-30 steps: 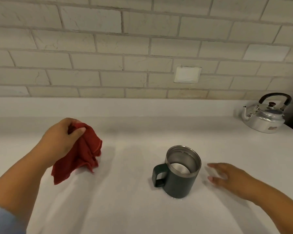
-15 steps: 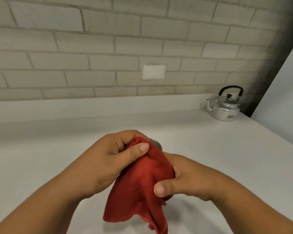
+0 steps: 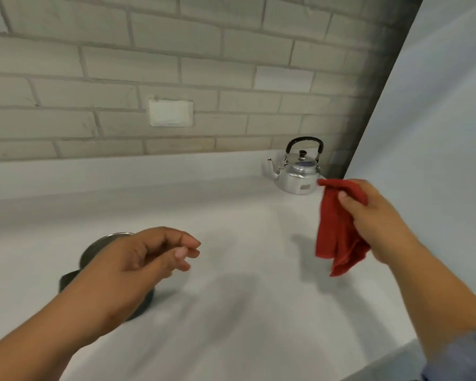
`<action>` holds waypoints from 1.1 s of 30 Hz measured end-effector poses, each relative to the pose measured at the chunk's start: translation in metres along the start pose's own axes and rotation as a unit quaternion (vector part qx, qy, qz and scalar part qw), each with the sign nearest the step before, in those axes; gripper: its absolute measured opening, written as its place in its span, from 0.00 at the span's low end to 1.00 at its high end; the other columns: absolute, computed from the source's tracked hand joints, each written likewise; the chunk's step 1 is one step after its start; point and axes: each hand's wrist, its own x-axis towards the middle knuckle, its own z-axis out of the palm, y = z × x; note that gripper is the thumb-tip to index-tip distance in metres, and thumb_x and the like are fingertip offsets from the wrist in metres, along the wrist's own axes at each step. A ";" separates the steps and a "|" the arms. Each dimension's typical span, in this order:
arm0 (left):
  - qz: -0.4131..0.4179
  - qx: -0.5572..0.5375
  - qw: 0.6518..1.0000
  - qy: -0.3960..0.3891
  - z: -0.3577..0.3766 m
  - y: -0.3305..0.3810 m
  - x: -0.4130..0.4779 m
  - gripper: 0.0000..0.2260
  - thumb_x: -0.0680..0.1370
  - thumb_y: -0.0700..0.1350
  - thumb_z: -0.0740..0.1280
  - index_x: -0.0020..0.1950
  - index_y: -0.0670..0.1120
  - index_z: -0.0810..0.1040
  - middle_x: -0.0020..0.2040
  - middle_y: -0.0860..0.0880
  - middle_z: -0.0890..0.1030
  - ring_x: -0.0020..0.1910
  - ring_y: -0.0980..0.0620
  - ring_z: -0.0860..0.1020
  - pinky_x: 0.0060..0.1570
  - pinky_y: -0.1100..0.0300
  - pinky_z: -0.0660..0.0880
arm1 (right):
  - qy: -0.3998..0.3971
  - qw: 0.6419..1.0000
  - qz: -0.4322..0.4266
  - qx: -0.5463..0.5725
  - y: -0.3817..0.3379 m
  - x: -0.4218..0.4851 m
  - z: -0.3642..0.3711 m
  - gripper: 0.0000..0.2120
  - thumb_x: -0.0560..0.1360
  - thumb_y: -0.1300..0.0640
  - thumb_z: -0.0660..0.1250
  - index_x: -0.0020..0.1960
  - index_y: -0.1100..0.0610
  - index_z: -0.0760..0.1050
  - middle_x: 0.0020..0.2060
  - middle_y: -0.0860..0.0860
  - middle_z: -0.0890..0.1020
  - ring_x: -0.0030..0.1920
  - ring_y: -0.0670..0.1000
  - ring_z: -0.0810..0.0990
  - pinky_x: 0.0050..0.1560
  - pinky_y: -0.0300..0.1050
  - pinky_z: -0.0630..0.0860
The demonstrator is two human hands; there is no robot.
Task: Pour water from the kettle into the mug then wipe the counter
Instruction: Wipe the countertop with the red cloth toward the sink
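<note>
The worry from where I stand is the mug: it sits directly beneath the left forearm, mostly hidden, with only an arc of its steel rim and a bit of dark wall and handle showing. If that arm drops or sweeps sideways it could clip the rim and tip the mug over (whether there is water in it I cannot tell from here). The other risk is the red cloth, which hangs loose and bunched from the right hand; its top corner sits just beside the kettle, and a careless swing toward 12 o'clock could snag the black handle or nudge the kettle along the counter.

The left hand is empty, fingers half curled and thumb near the fingertips, hovering above the counter. The right hand is closed around the cloth's upper part, thumb pressed on the front, the rest dangling clear of the surface.

From the left hand the kettle stands well apart at about 2 o'clock, back near the brick wall. From the right hand it is near, at roughly 10 o'clock. The mug lies at the left hand's 7 o'clock, under the wrist.
</note>
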 end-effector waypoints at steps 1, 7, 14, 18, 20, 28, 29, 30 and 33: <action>-0.002 -0.005 1.000 0.000 0.007 -0.003 0.003 0.13 0.66 0.58 0.65 0.46 0.60 0.83 0.47 0.56 0.85 0.45 0.58 0.83 0.43 0.70 0.77 | 0.035 0.999 0.016 -0.020 0.013 0.017 -0.021 0.07 0.76 0.51 0.63 0.49 0.38 0.75 0.46 0.46 0.82 0.46 0.50 0.80 0.45 0.45 0.76; -0.018 0.017 1.000 -0.001 0.043 -0.028 0.023 0.12 0.71 0.62 0.69 0.51 0.59 0.82 0.48 0.55 0.86 0.45 0.56 0.83 0.41 0.68 0.78 | 0.121 0.970 0.146 -0.152 0.112 0.086 -0.110 0.15 0.77 0.50 0.58 0.63 0.43 0.71 0.51 0.59 0.81 0.44 0.62 0.81 0.52 0.58 0.78; -0.040 0.048 0.998 0.023 0.076 -0.047 0.036 0.21 0.65 0.67 0.68 0.53 0.58 0.82 0.48 0.54 0.86 0.45 0.55 0.84 0.38 0.66 0.79 | -0.101 0.919 0.168 -0.343 0.216 0.093 -0.113 0.28 0.74 0.38 0.62 0.73 0.42 0.63 0.68 0.54 0.70 0.67 0.60 0.69 0.69 0.52 0.64; -0.055 0.031 0.997 0.035 0.090 -0.050 0.041 0.13 0.67 0.57 0.69 0.50 0.57 0.83 0.46 0.53 0.86 0.43 0.55 0.84 0.37 0.66 0.79 | -0.119 0.892 0.075 -0.429 0.241 0.085 -0.094 0.27 0.78 0.40 0.55 0.75 0.45 0.58 0.76 0.49 0.58 0.75 0.55 0.55 0.73 0.54 0.58; -0.064 0.032 0.997 0.041 0.097 -0.051 0.043 0.14 0.66 0.56 0.66 0.49 0.56 0.83 0.46 0.53 0.86 0.42 0.55 0.84 0.37 0.67 0.79 | -0.111 0.888 0.067 -0.441 0.234 0.080 -0.073 0.26 0.79 0.44 0.53 0.76 0.48 0.57 0.77 0.50 0.56 0.76 0.55 0.55 0.72 0.53 0.61; -0.075 0.074 0.994 0.031 0.103 -0.052 0.049 0.21 0.65 0.69 0.66 0.53 0.60 0.81 0.48 0.57 0.85 0.46 0.57 0.83 0.41 0.64 0.79 | -0.208 0.909 -0.142 -0.333 0.165 -0.011 0.068 0.23 0.80 0.55 0.54 0.75 0.54 0.60 0.76 0.52 0.60 0.73 0.54 0.59 0.74 0.46 0.56; -0.076 0.083 0.993 0.031 0.102 -0.051 0.049 0.25 0.64 0.71 0.65 0.54 0.60 0.81 0.49 0.57 0.85 0.46 0.58 0.83 0.43 0.61 0.80 | -0.223 0.922 -0.145 -0.281 0.158 -0.015 0.075 0.22 0.80 0.57 0.55 0.73 0.54 0.64 0.74 0.51 0.64 0.71 0.53 0.61 0.72 0.43 0.57; -0.077 0.089 0.993 0.031 0.100 -0.050 0.048 0.27 0.63 0.73 0.65 0.55 0.60 0.80 0.49 0.57 0.85 0.47 0.58 0.83 0.43 0.59 0.79 | -0.233 0.943 -0.114 -0.209 0.150 -0.011 0.077 0.20 0.79 0.60 0.57 0.71 0.55 0.68 0.71 0.51 0.69 0.68 0.51 0.66 0.70 0.39 0.60; -0.077 0.101 0.991 0.045 0.090 -0.053 0.042 0.30 0.62 0.75 0.64 0.56 0.60 0.80 0.50 0.57 0.85 0.48 0.57 0.83 0.43 0.58 0.79 | -0.196 0.980 0.036 0.018 0.131 0.027 0.053 0.15 0.78 0.62 0.59 0.62 0.54 0.77 0.51 0.51 0.81 0.44 0.43 0.79 0.49 0.35 0.74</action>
